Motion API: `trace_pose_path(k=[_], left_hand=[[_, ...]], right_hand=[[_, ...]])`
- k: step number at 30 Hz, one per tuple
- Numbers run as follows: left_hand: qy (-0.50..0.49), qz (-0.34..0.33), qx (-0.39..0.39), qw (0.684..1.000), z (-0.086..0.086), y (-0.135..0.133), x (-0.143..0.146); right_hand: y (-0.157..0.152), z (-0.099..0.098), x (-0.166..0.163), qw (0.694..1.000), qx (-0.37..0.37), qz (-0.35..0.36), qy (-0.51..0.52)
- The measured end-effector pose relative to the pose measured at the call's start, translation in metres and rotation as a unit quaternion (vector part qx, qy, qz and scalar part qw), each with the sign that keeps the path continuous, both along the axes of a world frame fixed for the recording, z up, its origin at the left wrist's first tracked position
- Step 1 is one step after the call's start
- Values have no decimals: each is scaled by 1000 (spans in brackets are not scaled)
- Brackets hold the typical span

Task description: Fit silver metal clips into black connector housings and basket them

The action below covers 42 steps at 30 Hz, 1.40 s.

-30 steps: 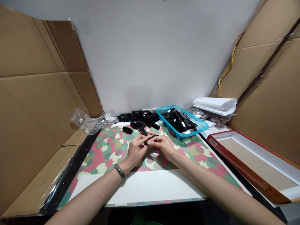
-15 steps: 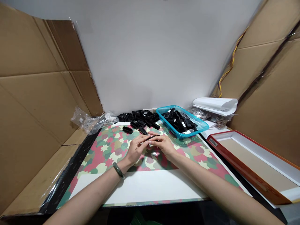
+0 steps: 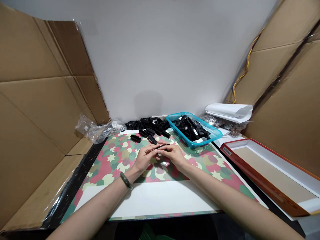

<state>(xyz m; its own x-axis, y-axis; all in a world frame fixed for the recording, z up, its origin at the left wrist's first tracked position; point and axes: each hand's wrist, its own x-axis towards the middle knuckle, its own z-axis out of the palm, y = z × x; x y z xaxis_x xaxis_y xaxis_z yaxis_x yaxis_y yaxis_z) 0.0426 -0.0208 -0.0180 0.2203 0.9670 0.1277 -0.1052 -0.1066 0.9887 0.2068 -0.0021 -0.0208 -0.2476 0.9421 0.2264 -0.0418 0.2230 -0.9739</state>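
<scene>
Between my two hands is a slim black plastic piece (image 3: 163,145), held over the patterned board (image 3: 125,156); its lower part is hidden by my fingers. My left hand (image 3: 144,158) is closed on its left end, thumb pointing right. My right hand (image 3: 175,156) pinches the other end, its thumb meeting the left thumb. Just beyond my fingertips lie a single ribbed black piece (image 3: 152,139) and another black piece (image 3: 135,138). Behind them spreads a pile of similar black pieces (image 3: 150,125).
A blue plastic basket (image 3: 192,144) with black pieces stands right of the pile. Clear plastic bags (image 3: 100,130) lie at the left. An orange-red open box (image 3: 265,183) and white wrapping (image 3: 228,111) sit at the right. Cardboard walls (image 3: 37,100) flank both sides.
Both hands stay together around the black piece, with only a slight shift of the fingers. Nothing else has visibly moved.
</scene>
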Motion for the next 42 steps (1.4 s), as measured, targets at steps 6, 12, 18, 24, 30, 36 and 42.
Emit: trace_pose_path(k=[6,12,18,24,30,36,42], left_hand=[[15,41,8,999,-1,6,-4],[30,39,13,999,1,9,-10],[32,-29,21,999,5,10,-17],[4,-41,8,999,3,14,-21],[39,-74,41,996,7,13,-23],[52,-98,55,992,15,9,-25],[40,-90,33,995,30,1,-22]], right_hand=[[1,15,12,986,134,-55,-77],[4,17,20,951,276,-24,-140],[4,3,18,937,308,-42,-161],[-6,11,14,888,401,-78,-210],[-15,16,10,836,488,-69,-240],[-20,17,10,821,507,-40,-260],[-22,16,10,792,558,-63,-240]])
